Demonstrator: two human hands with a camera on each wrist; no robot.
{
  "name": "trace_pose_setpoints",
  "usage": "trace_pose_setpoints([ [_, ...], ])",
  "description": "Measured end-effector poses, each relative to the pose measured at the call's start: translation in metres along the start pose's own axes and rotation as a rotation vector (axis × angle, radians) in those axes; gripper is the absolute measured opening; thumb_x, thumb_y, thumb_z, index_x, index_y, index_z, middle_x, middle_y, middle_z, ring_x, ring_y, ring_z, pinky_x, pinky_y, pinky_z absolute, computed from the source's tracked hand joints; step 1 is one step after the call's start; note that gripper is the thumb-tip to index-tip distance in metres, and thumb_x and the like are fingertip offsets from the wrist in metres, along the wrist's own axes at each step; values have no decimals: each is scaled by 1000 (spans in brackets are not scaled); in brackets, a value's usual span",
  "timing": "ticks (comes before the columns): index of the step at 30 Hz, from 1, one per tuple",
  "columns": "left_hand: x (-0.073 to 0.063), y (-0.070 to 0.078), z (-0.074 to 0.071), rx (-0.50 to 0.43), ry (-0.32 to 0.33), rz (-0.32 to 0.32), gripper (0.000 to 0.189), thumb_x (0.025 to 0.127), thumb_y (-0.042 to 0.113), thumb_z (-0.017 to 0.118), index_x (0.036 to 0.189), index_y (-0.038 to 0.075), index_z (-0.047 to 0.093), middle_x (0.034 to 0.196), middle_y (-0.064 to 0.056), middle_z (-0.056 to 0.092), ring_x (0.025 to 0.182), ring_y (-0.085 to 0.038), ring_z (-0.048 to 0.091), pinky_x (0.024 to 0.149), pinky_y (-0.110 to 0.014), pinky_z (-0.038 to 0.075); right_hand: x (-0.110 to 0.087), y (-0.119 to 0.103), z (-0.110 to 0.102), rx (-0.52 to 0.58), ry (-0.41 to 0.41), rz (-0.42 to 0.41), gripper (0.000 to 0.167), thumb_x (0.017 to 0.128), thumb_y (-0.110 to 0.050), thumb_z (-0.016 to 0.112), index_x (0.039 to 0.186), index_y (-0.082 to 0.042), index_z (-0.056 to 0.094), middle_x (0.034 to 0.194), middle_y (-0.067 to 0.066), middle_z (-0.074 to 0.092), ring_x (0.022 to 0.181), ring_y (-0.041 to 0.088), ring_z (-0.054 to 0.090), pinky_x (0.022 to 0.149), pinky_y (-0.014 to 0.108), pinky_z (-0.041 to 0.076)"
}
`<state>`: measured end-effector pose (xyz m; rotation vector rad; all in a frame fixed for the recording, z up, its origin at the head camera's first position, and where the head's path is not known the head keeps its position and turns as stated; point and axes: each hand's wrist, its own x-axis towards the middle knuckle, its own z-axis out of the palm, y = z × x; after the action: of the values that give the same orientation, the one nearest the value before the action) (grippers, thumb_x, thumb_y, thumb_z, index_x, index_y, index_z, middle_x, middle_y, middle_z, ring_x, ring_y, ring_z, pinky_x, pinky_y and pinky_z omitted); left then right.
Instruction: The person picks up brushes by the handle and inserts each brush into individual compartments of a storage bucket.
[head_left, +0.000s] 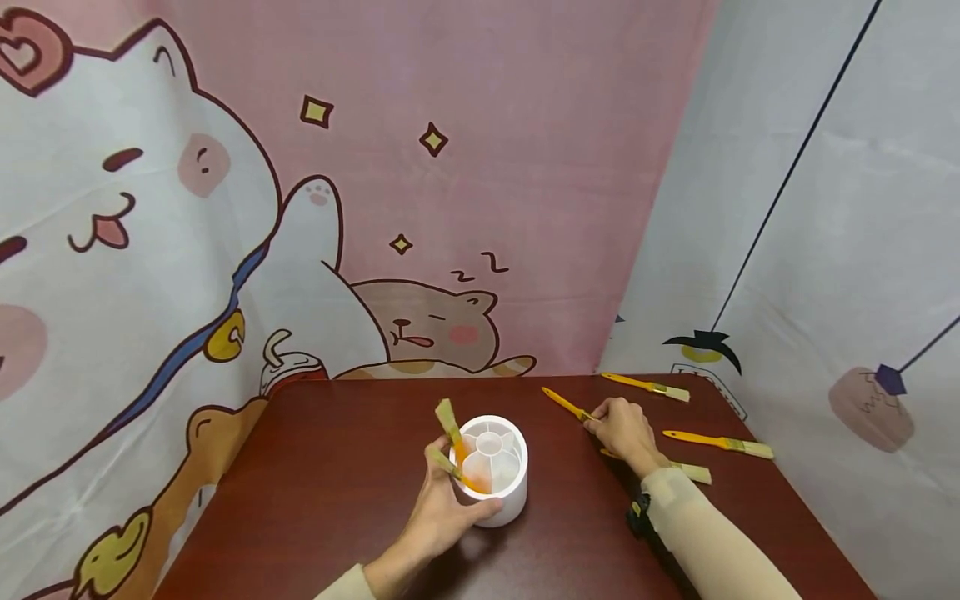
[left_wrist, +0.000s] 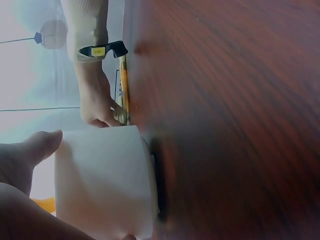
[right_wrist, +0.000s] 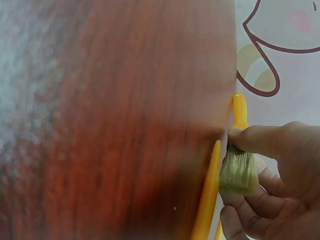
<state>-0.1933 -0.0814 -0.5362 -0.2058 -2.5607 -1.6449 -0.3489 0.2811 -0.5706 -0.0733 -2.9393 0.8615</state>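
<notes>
My left hand (head_left: 438,508) grips a round white divided holder (head_left: 507,508) from its left side, thumb along the near wall. Two paintbrushes, a farther one (head_left: 447,417) and a nearer one (head_left: 446,463), stand in it tilted left, bristles up. To the right, my right hand (head_left: 627,435) pinches another paintbrush (head_left: 564,402) between thumb and fingers near its bristles. Its yellow handle points away to the left. In the right wrist view the thumb lies over the base of this brush's bristles (right_wrist: 239,172). A paintbrush (head_left: 693,473) lies partly hidden under the right forearm.
Two more yellow-handled paintbrushes, one at the back (head_left: 645,384) and one at the right (head_left: 718,442), lie on the dark red-brown table (head_left: 337,467). A cloth with cartoon animals (head_left: 525,167) hangs behind the table's far edge.
</notes>
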Motion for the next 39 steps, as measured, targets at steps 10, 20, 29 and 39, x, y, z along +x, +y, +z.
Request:
trace_pose_setpoints([
  [10,6,-5,-9,-127,-90,3,117,79,14,107,172,19,35,166,-11,65,153,-37,64,130,-64,42,-11,-7,-10,65,52,-34,22,104,-26,90,110,-6,83,100,11,85,72,20,68,64,35,56],
  [20,13,-7,-12,-142,-138,-3,115,79,12,106,169,17,35,163,-14,66,151,-37,65,131,-62,41,-19,-17,-20,89,142,-107,21,103,-24,90,110,-6,83,107,17,87,75,22,68,69,34,56],
  [29,12,-8,-13,-149,-159,-5,116,80,13,106,171,16,34,167,-15,63,152,-39,65,131,-64,40,-35,-23,-28,99,214,-164,26,104,-24,89,119,-4,84,120,22,87,68,20,64,69,36,55],
  [39,13,-5,-14,-131,-174,5,116,81,14,105,171,15,32,166,-15,64,151,-39,66,129,-62,43,-52,-38,-46,163,250,-152,31,103,-29,91,121,-5,83,99,15,84,70,19,67,60,31,54],
])
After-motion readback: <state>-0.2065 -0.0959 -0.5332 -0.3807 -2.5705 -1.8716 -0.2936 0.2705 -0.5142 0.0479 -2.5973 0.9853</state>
